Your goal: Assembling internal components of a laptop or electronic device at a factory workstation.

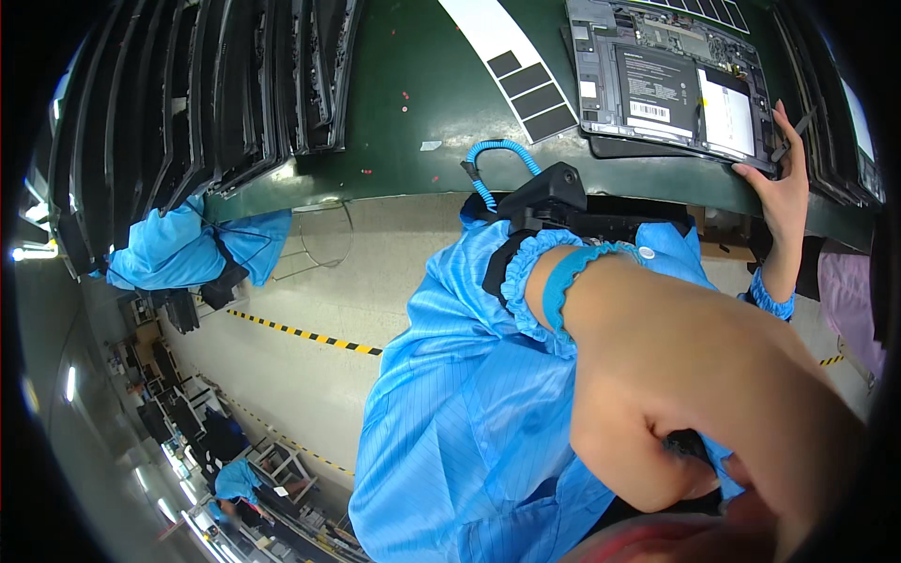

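My left hand (694,366) is raised close to the camera and looms large at the lower right. Its fingers curl inward, with a small dark patch showing inside the curl; anything they hold cannot be made out. A teal elastic band (566,296) circles that wrist beside the blue sleeve. On the green bench, my right hand (785,183) grips the near right corner of an opened laptop base (601,80), thumb at the near edge and fingers along the side. Inside the base lie a black battery (657,89) with a white label and a white panel (727,113).
Many dark laptop parts (202,103) stand upright in a row at the left; more dark panels (826,122) stand at the right. A white sheet with black rectangles (535,94) lies beside the laptop base. A blue coiled cord (502,145) hangs over the bench's near edge.
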Demonstrator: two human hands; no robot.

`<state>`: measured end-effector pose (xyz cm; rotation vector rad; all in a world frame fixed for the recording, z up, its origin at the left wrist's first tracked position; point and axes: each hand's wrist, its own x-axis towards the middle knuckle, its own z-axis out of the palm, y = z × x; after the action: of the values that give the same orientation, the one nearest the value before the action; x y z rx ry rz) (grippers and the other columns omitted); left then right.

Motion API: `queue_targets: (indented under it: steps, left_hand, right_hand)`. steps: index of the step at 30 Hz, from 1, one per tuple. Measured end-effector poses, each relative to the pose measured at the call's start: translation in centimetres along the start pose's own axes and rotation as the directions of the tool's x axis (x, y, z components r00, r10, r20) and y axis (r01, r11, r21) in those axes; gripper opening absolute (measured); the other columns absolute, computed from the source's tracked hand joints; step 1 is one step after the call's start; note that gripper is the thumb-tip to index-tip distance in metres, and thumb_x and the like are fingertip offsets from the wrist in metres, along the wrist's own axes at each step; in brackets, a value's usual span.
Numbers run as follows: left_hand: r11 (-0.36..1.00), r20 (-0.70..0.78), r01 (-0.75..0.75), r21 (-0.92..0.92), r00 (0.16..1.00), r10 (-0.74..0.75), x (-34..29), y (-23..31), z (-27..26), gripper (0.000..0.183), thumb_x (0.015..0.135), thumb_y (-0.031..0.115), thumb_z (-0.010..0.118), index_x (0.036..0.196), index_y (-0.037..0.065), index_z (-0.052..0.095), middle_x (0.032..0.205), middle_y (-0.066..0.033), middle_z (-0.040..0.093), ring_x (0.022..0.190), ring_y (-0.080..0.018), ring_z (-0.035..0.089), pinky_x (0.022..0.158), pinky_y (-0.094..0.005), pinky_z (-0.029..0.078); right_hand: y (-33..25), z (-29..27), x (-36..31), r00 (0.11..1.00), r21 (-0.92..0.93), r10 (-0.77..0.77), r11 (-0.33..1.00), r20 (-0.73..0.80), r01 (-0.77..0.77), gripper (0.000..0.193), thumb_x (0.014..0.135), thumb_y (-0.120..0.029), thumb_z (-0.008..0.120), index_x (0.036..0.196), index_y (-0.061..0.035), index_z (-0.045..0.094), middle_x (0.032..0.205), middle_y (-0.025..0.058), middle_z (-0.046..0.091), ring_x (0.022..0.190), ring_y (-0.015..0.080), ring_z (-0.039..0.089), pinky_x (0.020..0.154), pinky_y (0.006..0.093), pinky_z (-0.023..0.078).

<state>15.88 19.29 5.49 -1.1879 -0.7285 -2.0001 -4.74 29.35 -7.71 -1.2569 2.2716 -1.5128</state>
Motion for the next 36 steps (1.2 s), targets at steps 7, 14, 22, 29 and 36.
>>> queue_targets:
  steps: [7,14,22,29,36]
  left_hand:
    - [0.985,0.078,-0.13,-0.112,0.987,0.139,0.5,-0.6,0.7,0.033,0.065,0.001,0.051,0.095,0.004,0.062,0.082,-0.0107,0.058,0.073,-0.0298,0.057,0.061,-0.037,0.046]
    - [0.995,0.11,0.097,-0.028,0.989,-0.094,0.1,0.8,0.3,0.036,0.063,-0.002,0.047,0.095,0.003,0.063,0.083,-0.0108,0.058,0.076,-0.032,0.055,0.063,-0.0381,0.045]
    - [0.995,0.113,-0.012,-0.1,0.993,0.024,0.5,0.4,0.4,0.037,0.063,-0.001,0.046,0.096,0.003,0.063,0.085,-0.0117,0.059,0.078,-0.0328,0.055,0.064,-0.0383,0.046]
    - [0.986,0.142,0.052,0.159,0.987,-0.075,0.0,0.8,-0.8,0.036,0.066,-0.001,0.051,0.099,0.003,0.064,0.091,-0.0119,0.06,0.08,-0.0317,0.056,0.068,-0.0379,0.047]
    - [0.019,-0.284,0.312,0.95,0.887,-0.366,-2.5,6.4,-6.6,0.05,0.07,0.01,0.074,0.116,-0.001,0.057,0.113,-0.0202,0.058,0.103,-0.0393,0.055,0.088,-0.0429,0.045]
  right_hand:
    - [0.0,0.1,-0.3,1.0,-0.109,0.029,0.994,-0.006,-0.029,0.078,0.069,-0.008,0.081,0.137,-0.005,0.043,0.15,0.012,0.037,0.128,0.025,0.047,0.107,0.0348,0.039]
    - [0.1,0.3,0.0,0.995,-0.063,0.09,0.994,0.034,-0.087,0.078,0.069,-0.008,0.08,0.138,-0.0064,0.044,0.149,0.0123,0.04,0.127,0.0231,0.049,0.106,0.0346,0.039]
    - [-0.5,-0.6,-0.5,0.997,-0.121,0.075,0.99,-0.011,-0.076,0.073,0.068,-0.006,0.079,0.133,-0.0061,0.047,0.148,0.0117,0.041,0.127,0.0239,0.048,0.106,0.0347,0.039]
    - [0.5,0.8,0.2,0.998,-0.11,0.06,0.992,0.014,-0.058,0.071,0.069,-0.008,0.079,0.132,-0.0052,0.047,0.148,0.0124,0.041,0.129,0.0254,0.047,0.107,0.0347,0.038]
    - [-0.7,-0.4,-0.7,0.997,-0.1,0.064,0.993,-0.034,-0.067,0.076,0.065,-0.003,0.08,0.133,-0.0032,0.047,0.145,0.0176,0.043,0.132,0.0261,0.044,0.109,0.0336,0.035]
